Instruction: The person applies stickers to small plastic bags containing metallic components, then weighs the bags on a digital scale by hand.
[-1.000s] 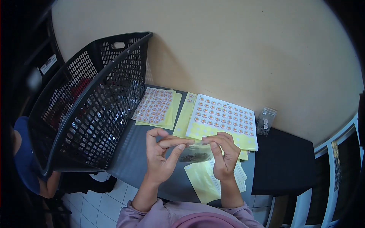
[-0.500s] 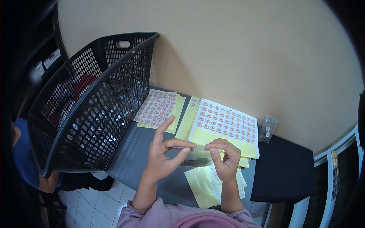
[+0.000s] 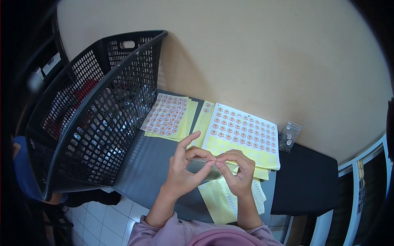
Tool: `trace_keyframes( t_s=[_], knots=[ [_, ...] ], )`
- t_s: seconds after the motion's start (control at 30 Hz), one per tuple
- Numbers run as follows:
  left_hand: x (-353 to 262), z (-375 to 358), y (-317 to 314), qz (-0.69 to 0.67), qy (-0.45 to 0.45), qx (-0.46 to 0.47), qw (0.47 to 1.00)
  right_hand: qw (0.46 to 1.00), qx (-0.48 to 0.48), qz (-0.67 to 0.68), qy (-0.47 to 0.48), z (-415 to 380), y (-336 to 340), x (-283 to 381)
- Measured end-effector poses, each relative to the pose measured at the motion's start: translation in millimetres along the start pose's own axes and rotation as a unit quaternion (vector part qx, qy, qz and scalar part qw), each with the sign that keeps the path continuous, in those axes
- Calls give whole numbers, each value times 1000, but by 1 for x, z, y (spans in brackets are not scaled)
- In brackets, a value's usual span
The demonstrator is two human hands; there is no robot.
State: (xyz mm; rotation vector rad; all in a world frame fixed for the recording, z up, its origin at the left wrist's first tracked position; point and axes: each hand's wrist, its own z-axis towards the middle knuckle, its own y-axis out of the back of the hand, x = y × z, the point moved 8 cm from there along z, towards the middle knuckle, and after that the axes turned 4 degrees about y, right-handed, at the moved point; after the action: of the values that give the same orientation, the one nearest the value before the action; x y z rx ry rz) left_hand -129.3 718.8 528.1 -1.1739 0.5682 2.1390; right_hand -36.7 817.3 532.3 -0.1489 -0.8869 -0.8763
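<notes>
Pinched at its top edge between both hands is a small clear plastic bag [image 3: 212, 175] with dark contents at the bottom. My left hand [image 3: 180, 172] grips the edge with thumb and bent fingers, its index finger raised. Close against it, my right hand [image 3: 239, 170] pinches the same edge. Just beyond the hands lies a stack of round-sticker sheets [image 3: 244, 128] with yellow backing, the lower rows peeled off. Under the wrists are yellow sheets [image 3: 216, 201] with rows of small labels.
A large black basket [image 3: 61, 151] holding shiny clear packets stands on the left of the grey table [image 3: 141, 164]. Another sticker sheet [image 3: 166, 115] lies beside it. A filled clear bag [image 3: 289, 137] leans at the wall. A person's blue sleeve [image 3: 24, 172] shows at far left.
My hands have drawn together along the bag's top edge, so the fingertips now nearly touch. The whole view has shifted slightly.
</notes>
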Motion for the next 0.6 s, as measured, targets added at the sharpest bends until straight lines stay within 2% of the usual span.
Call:
trace_keyframes(
  t_s=[0.1,0.2,0.27,0.33,0.5,0.6],
  knots=[
    [-4,1,-2,22,-21,-5,1000,1000,3,-12,11,2,0,0],
    [-2,0,1,27,-6,-17,999,1000,-1,-12,7,3,4,-1],
    [-1,0,2,26,-5,-15,1000,994,-2,-100,51,6,9,8],
    [0,-1,3,25,-4,-14,1000,991,0,-119,54,7,12,10],
    [0,-4,13,-9,-7,-53,999,987,4,-151,60,7,18,14],
    [-2,-7,16,-51,7,-43,998,986,11,-157,62,6,19,16]
  ],
)
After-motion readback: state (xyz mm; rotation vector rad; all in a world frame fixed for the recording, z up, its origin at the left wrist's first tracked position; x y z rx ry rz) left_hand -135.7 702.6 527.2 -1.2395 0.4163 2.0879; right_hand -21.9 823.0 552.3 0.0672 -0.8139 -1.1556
